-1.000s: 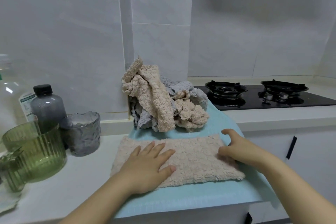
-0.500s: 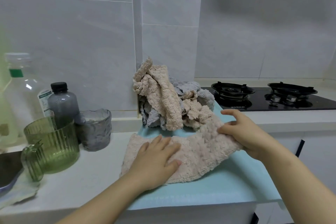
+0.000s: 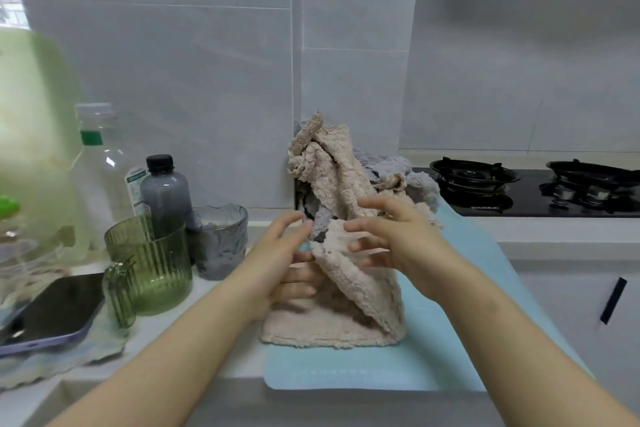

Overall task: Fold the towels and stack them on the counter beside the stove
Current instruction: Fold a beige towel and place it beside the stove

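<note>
blue mat (image 3: 450,350) edge clear; both hands fold beige towel (image 3: 349,291).

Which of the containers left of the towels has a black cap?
The small smoky-grey bottle, standing behind the green ribbed pitcher. The taller clear bottle beside it has a green neck band, and the grey glass cup has no cap.

One head-worn view, close in, looking forward and down over the counter (image 3: 166,333) toward the tiled wall (image 3: 194,80).
</note>
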The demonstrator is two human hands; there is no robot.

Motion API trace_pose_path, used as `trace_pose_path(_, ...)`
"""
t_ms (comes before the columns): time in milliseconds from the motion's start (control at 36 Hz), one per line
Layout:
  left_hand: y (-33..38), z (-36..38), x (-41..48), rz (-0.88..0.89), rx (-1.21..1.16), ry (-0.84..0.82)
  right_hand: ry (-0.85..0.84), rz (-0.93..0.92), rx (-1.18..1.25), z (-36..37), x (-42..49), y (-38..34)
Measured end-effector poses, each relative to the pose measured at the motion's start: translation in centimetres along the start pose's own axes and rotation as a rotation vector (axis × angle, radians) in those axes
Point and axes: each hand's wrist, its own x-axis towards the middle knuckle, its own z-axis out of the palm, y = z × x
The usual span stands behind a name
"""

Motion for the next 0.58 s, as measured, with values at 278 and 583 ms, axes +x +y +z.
trace_pose_path(278, -1.0, 1.7, 1.4, -0.036, 0.249, -0.050, 0.138, -0.023, -0.083, -1.0, -0.3, 2.3)
trace_pose_path(583, -1.3, -1.1, 1.2, 0.080, 0.298, 0.062, 0.204, -0.061, -0.154, -1.6, -0.2, 2.9)
